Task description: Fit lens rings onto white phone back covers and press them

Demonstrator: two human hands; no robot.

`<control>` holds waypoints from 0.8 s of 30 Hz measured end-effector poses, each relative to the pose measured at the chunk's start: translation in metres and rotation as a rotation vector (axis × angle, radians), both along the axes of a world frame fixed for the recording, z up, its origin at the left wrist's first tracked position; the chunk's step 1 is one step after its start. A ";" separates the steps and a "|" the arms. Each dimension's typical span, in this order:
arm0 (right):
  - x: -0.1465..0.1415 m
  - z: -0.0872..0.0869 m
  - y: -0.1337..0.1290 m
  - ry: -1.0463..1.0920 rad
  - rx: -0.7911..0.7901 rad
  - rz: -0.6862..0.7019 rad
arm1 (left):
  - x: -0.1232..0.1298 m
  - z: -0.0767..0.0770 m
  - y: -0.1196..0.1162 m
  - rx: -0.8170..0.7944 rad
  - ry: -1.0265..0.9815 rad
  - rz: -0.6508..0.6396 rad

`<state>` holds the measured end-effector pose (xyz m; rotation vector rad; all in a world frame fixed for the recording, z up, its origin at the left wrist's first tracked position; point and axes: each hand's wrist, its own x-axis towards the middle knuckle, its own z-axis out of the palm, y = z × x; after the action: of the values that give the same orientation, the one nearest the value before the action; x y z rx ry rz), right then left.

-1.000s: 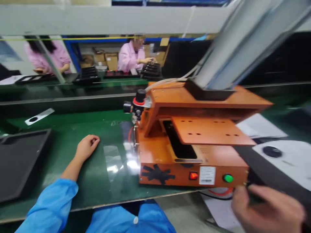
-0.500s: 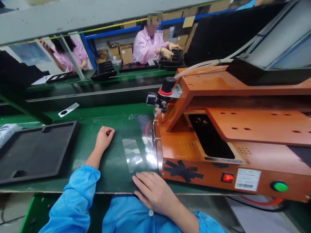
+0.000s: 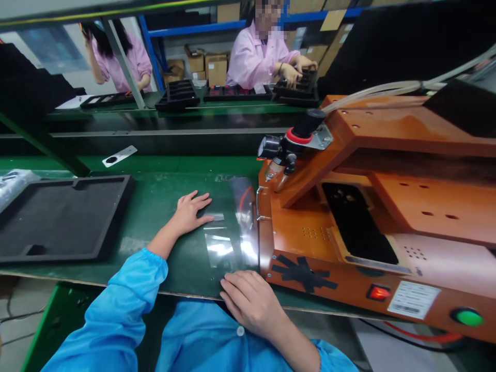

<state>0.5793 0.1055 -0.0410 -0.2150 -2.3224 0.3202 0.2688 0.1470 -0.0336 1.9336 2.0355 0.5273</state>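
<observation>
My left hand (image 3: 190, 213) is over the green tabletop (image 3: 155, 206) with its fingers spread and nothing in them. Its thumb is at the upper end of a clear plastic film (image 3: 220, 248); whether it touches the film I cannot tell. A second clear film (image 3: 247, 227) lies to the right, along the side of the orange machine (image 3: 306, 253). At the front edge of the table rests my right hand (image 3: 253, 302), palm down, fingers stretched side by side, holding nothing. Its fingertips are just below the lower end of the first film.
On the left lies a black foam tray (image 3: 70, 219). A small white strip with a black oval (image 3: 120, 156) lies farther back. The machine holds a black phone-shaped panel (image 3: 358, 222) and carries a pressure regulator (image 3: 294, 142). Two people in pink work across the bench.
My left hand has opened from a closed pinch and reached right to the film's upper end. My right hand has barely moved. The camera view has tilted and shifted a little.
</observation>
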 end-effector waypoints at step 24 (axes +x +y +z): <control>-0.127 0.000 0.068 -0.301 -0.279 -0.440 | -0.011 0.000 -0.017 0.044 -0.382 -0.001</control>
<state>0.4519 0.1739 -0.0406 -0.9524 -2.4312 0.4083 0.2573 0.1297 -0.0338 1.6977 1.7921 0.8721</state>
